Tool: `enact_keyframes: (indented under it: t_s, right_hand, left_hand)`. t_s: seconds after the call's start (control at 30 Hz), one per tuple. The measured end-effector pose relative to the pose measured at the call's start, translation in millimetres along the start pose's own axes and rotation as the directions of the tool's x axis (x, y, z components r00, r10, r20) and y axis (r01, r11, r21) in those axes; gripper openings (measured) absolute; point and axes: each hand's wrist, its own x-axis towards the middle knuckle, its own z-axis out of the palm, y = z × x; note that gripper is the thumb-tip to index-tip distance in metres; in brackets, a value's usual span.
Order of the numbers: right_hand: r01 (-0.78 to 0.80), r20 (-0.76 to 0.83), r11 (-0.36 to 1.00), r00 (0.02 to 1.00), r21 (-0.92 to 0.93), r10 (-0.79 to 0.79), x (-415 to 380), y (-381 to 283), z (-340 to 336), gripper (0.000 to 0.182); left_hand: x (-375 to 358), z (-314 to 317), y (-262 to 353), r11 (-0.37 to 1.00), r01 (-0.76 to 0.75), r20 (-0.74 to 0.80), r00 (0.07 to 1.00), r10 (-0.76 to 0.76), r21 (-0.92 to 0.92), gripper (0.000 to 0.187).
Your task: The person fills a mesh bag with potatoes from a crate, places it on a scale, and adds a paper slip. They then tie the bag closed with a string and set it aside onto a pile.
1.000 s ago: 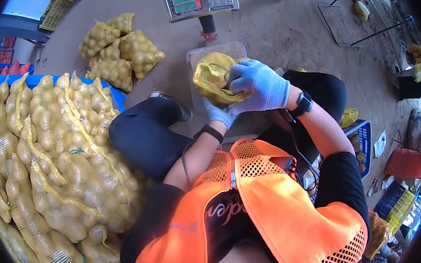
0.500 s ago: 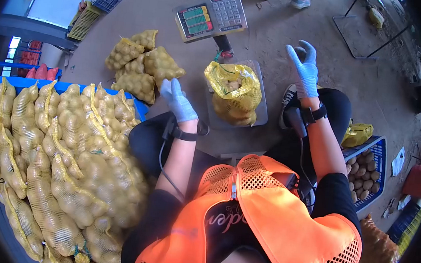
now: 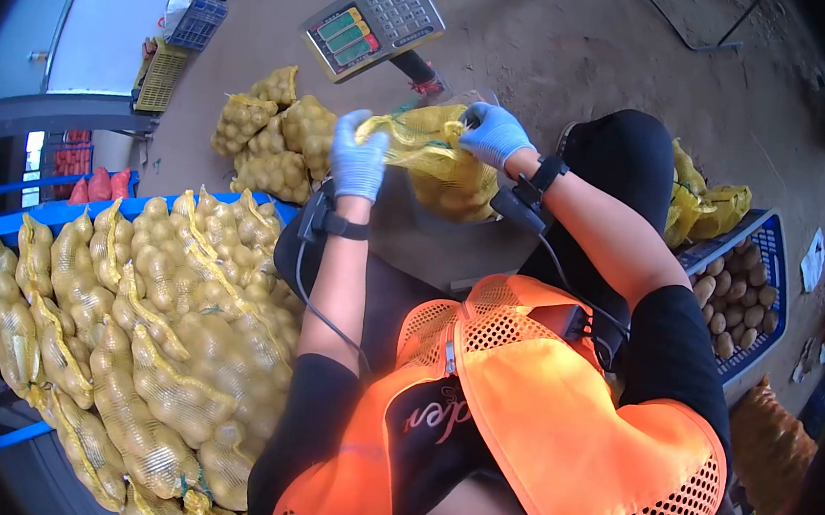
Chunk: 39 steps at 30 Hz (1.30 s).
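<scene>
A yellow mesh bag (image 3: 453, 190) of potatoes stands on the scale in front of me, its top edge stretched sideways between my hands. My left hand (image 3: 358, 160), in a pale glove, is closed on the left end of the bag's top. My right hand (image 3: 496, 135), gloved too, pinches the right side of the opening. Behind the bag is the scale's display and keypad (image 3: 374, 24), tilted. Most of the weighing plate is hidden under the bag.
Several filled mesh bags (image 3: 277, 175) lie on the floor left of the scale. A large pile of filled bags (image 3: 171, 325) rests by a blue frame (image 3: 33, 219) at my left. At my right are a blue crate (image 3: 775, 235) of potatoes and yellow bags (image 3: 721, 211).
Both hands have moved in to the bag and taken hold of its top, which is now pulled out flat and to the left. The view has shifted a little.
</scene>
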Motion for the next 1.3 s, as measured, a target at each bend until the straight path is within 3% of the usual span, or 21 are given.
enact_keyframes:
  t_s: [0.07, 0.1, 0.13, 0.17, 0.2, 0.27, 0.3, 0.33, 0.37, 0.43, 0.53, 0.6, 0.73, 0.8, 0.87, 0.9, 1.0, 1.03, 1.13, 1.27, 1.3]
  right_hand:
    - [-0.177, 0.139, 0.908, 0.981, 0.38, 0.134, 6, 16, 1, 0.033]
    - [-0.168, 0.129, 0.781, 0.985, 0.602, 0.113, -7, 2, -10, 0.013]
    - [-0.168, 0.128, 0.782, 0.985, 0.6, 0.114, -13, -2, -16, 0.013]
    - [-0.184, 0.147, 0.737, 0.982, 0.65, 0.116, -18, -4, -19, 0.01]
    - [-0.208, 0.174, 0.689, 0.978, 0.695, 0.119, -23, -4, -19, 0.009]
    - [-0.212, 0.201, 0.702, 0.975, 0.68, 0.099, -28, -4, -15, 0.009]
    - [-0.199, 0.21, 0.714, 0.975, 0.672, 0.075, -27, -5, -15, 0.009]
    - [-0.199, 0.209, 0.72, 0.975, 0.665, 0.077, -27, -7, -15, 0.009]
    - [-0.187, 0.208, 0.708, 0.976, 0.681, 0.058, -27, -7, -15, 0.009]
    - [-0.173, 0.209, 0.7, 0.977, 0.693, 0.034, -23, -5, -16, 0.009]
    - [-0.121, 0.164, 0.705, 0.986, 0.699, 0.006, -24, -4, -14, 0.013]
    - [-0.134, 0.172, 0.698, 0.985, 0.704, 0.015, -26, -7, -18, 0.012]
    - [-0.132, 0.208, 0.748, 0.978, 0.65, -0.008, -22, -10, -26, 0.027]
    - [-0.124, 0.187, 0.787, 0.982, 0.604, 0.012, -21, -10, -29, 0.037]
    - [0.042, -0.132, 0.855, 0.991, 0.517, 0.031, -14, -5, -26, 0.045]
    - [0.055, -0.161, 0.825, 0.986, 0.562, 0.044, -12, -4, -30, 0.068]
    - [0.151, -0.32, 0.772, 0.944, 0.618, 0.072, -10, -6, -39, 0.063]
    - [0.203, -0.316, 0.718, 0.948, 0.666, 0.025, -11, -5, -41, 0.056]
    - [0.203, -0.178, 0.495, 0.979, 0.845, -0.097, -32, -19, -59, 0.059]
    - [-0.122, 0.131, 0.049, 0.91, 0.991, -0.393, -86, -48, -97, 0.062]
    - [-0.121, 0.163, 0.134, 0.918, 0.983, -0.361, -98, -45, -106, 0.057]
  left_hand:
    - [-1, -17, -3, 0.982, 0.118, -0.211, 0.974, -0.086, 0.148, 0.029]
    - [-9, -24, 35, 0.917, 0.31, -0.211, 0.942, -0.261, 0.252, 0.028]
    - [-10, -25, 49, 0.917, 0.311, -0.212, 0.942, -0.262, 0.249, 0.028]
    - [-12, -25, 58, 0.941, -0.034, -0.213, 0.971, 0.111, 0.336, 0.026]
    - [-17, -25, 65, 0.835, -0.356, -0.183, 0.868, 0.462, 0.419, 0.023]
    - [-9, -8, 77, 0.845, -0.467, -0.077, 0.862, 0.501, 0.261, 0.015]
    - [-3, 2, 81, 0.861, -0.408, 0.283, 0.902, 0.327, 0.304, 0.017]
    - [1, 13, 83, 0.858, -0.365, 0.594, 0.799, 0.091, 0.36, 0.021]
    - [7, 28, 80, 0.863, -0.365, 0.595, 0.798, 0.095, 0.351, 0.021]
    - [14, 56, 70, 0.367, -0.492, 0.614, 0.65, -0.449, 0.789, 0.034]
    - [5, 63, 20, 0.459, -0.488, 0.614, 0.77, -0.174, 0.742, 0.042]
    - [12, 62, 16, 0.391, -0.492, 0.611, 0.737, -0.288, 0.778, 0.04]
    - [12, 37, 39, 0.524, -0.403, 0.608, 0.732, -0.308, 0.75, 0.034]
    - [9, 17, 55, 0.696, -0.249, 0.473, 0.869, -0.146, 0.673, 0.044]
    - [9, 2, 65, 0.774, -0.154, 0.404, 0.904, -0.141, 0.614, 0.045]
    - [9, -5, 69, 0.904, -0.129, 0.314, 0.95, -0.006, 0.408, 0.044]
    - [1, -17, 96, 0.991, -0.134, 0.136, 0.981, 0.137, -0.03, 0.043]
    - [-4, -18, 112, 0.962, -0.138, 0.081, 0.984, 0.161, -0.235, 0.043]
    - [-25, -13, 145, 0.951, -0.284, 0.093, 0.951, 0.296, -0.124, 0.042]
    - [-48, 21, 164, 0.859, -0.494, 0.186, 0.839, 0.512, -0.137, 0.044]
    - [-52, 26, 166, 0.841, -0.511, 0.218, 0.813, 0.54, -0.178, 0.044]
